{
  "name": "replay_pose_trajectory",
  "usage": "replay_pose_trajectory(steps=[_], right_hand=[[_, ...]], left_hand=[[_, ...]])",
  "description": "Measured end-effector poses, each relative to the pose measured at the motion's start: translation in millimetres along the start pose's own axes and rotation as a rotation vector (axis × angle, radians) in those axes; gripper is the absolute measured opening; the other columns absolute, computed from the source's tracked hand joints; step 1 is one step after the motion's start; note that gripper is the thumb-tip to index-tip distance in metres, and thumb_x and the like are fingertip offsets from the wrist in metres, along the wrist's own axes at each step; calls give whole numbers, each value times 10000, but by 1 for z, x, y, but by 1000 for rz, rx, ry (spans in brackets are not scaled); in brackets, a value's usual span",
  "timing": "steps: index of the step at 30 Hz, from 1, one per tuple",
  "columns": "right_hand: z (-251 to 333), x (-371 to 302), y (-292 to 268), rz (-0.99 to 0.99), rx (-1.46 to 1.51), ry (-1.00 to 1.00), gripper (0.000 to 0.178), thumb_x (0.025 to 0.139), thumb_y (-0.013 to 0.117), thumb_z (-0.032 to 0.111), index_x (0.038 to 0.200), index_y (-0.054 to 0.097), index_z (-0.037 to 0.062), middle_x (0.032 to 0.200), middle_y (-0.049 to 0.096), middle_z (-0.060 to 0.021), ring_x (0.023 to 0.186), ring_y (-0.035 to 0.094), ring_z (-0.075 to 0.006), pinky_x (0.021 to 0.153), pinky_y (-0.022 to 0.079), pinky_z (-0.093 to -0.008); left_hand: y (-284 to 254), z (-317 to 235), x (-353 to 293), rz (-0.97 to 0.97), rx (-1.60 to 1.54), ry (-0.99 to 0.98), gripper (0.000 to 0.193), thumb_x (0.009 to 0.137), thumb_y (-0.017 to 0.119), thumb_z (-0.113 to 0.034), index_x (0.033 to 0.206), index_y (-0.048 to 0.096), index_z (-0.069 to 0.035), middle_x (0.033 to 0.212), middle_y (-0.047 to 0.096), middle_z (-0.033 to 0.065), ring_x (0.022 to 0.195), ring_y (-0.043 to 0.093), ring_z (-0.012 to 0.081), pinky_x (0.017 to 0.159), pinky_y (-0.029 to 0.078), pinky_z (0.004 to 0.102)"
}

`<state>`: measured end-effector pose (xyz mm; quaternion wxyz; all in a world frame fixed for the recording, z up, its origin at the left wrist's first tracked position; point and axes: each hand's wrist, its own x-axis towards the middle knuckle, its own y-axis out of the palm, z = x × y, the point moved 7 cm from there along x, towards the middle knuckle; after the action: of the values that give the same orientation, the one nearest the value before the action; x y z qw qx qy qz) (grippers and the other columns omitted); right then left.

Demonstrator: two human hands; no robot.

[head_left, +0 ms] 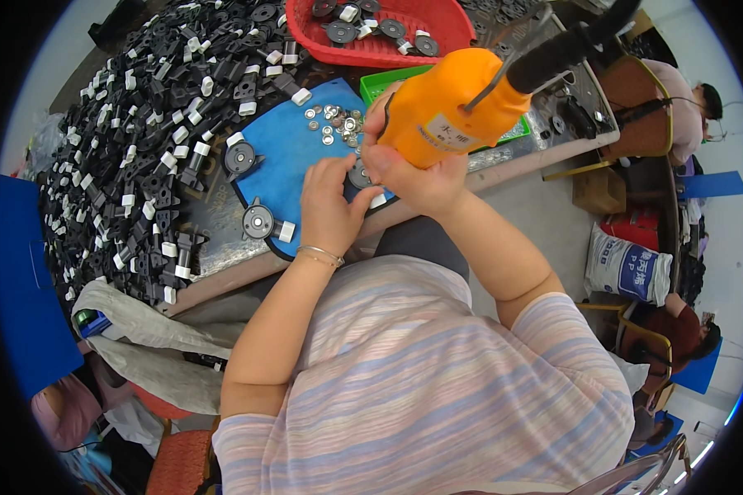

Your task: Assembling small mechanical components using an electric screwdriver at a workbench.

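The right hand (417,177) has its grip wrapped closed around the lower end of an orange power screwdriver (446,107), fingers curled over the body and thumb toward the tip. The tool stands over the near edge of the blue mat (293,157), its long axis tilted: the working end points down and toward the person's left, and the black rear section (565,48) rises up and away to the right, with a thin metal hanger beside it. The tip itself is hidden behind the hand.

The left hand (328,202) lies just beside it, its grip partly closed, fingertips pressing on a round black part (359,175) on the mat right under the tool; how tightly it pinches the part cannot be told. A thin bracelet (320,254) circles that wrist.

On the mat lie two more black round parts with white clips (257,221) (240,157), and a small scatter of silver washers (334,122) near its far edge. Beyond it, a green tray (388,81) is mostly covered by the tool, its contents out of sight. A red basket (380,51) farther back holds several black round parts with white clips. To the left, a large heap of black and white parts (153,140) covers the table (520,161).
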<state>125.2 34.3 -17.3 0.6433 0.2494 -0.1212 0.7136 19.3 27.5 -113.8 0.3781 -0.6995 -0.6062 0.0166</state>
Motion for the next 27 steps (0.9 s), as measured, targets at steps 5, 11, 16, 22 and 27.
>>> replay_pose_trajectory(steps=[5, 11, 16, 22, 27], right_hand=[[-1, 6, 8, 160, -44, -76, 285, 737, 637, -2, 993, 512, -15, 920, 522, -96, 752, 533, -127, 648, 460, -247], [3, 8, -18, 75, 222, -2, 403, 762, 674, 177, 1055, 470, -10, 948, 483, -130, 596, 572, -170, 541, 475, -277], [30, 19, -52, 23, 188, -100, 323, 800, 603, 167, 1034, 475, -15, 922, 486, -135, 564, 546, -172, 518, 456, -287], [0, 3, -79, -202, 125, -45, 273, 784, 580, 56, 1023, 474, -23, 880, 536, -138, 546, 550, -177, 514, 450, -288], [-5, 1, -65, -162, 105, -25, 291, 777, 601, 43, 1026, 466, -23, 887, 531, -134, 554, 549, -171, 511, 452, -278]], left_hand=[[-1, -4, 1, 8, 14, 18, 450, 633, 773, -178, 995, 566, -8, 906, 557, 131, 849, 511, 325, 751, 424, 380], [6, 2, 1, 55, -3, -48, 448, 635, 773, -178, 990, 568, 2, 910, 558, 136, 861, 509, 330, 759, 422, 382], [3, -1, 1, 21, -20, -31, 470, 634, 773, -182, 1016, 573, 6, 935, 563, 143, 881, 512, 333, 782, 423, 384], [4, -1, 2, 48, -14, -57, 461, 641, 768, -180, 1015, 575, 7, 946, 568, 140, 896, 514, 331, 792, 423, 388], [4, -1, 1, 41, 2, -41, 465, 640, 769, -185, 1017, 575, 7, 969, 574, 141, 913, 515, 330, 813, 421, 386]])
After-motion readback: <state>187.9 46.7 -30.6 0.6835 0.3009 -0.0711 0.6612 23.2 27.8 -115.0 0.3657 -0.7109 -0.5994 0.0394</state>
